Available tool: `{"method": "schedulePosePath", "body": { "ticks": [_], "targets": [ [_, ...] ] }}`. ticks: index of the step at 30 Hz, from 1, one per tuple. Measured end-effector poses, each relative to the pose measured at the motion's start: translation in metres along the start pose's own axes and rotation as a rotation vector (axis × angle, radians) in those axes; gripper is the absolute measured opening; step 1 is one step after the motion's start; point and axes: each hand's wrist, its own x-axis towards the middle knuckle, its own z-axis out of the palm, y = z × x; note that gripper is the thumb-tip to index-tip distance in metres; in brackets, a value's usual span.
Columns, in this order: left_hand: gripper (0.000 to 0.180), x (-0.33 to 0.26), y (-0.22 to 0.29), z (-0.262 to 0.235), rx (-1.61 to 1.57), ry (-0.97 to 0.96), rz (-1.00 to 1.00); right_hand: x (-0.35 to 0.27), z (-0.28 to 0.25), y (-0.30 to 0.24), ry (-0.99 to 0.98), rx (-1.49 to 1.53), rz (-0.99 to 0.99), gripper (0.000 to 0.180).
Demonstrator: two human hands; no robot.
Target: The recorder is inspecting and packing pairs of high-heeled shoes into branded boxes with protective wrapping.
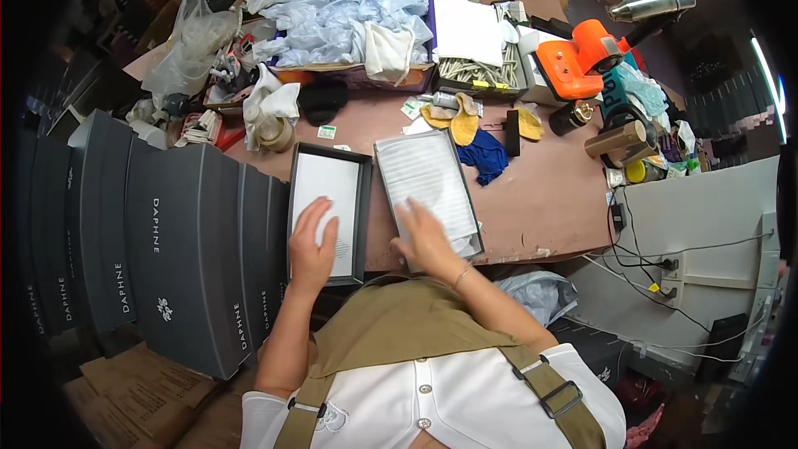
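Note:
A dark grey box lid (363, 220) rests on the table with its inside up and a white sheet (328, 175) lying in it. Over the lower part of that sheet hovers my left hand (312, 249), thumb and fingers apart; contact with the paper is hard to judge. Right beside the lid is a slim grey shoebox (471, 204), slightly tilted on the table, filled to its rim with wrinkled white tissue paper (421, 168). My right hand (426, 241) lies on the tissue's lower left part, fingers spread and somewhat blurred. What is under the tissue is hidden.
Tall stacks of dark grey shoeboxes (179, 241) stand close on the left. Along the back are a bin of crumpled white tissue (341, 21), a box of white cords (478, 71) and an orange device (573, 66). Yellow and blue cloths (484, 158) lie behind the shoebox.

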Motion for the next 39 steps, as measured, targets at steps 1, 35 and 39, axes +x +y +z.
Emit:
{"method": "schedulePosePath", "body": {
  "ticks": [1,35,39],
  "targets": [
    [0.026,0.001,0.006,0.014,-0.031,-0.143,0.002,0.006,-0.021,0.015,0.103,-0.306,0.036,0.065],
    [0.02,-0.077,-0.014,0.174,-0.308,-0.01,-0.138,-0.086,-0.08,0.281,0.153,-0.55,0.343,0.063],
    [0.031,-0.11,-0.015,0.13,-1.076,0.543,-1.013,-0.05,-0.145,0.151,-0.212,-0.124,0.319,0.047]
  ]
}}
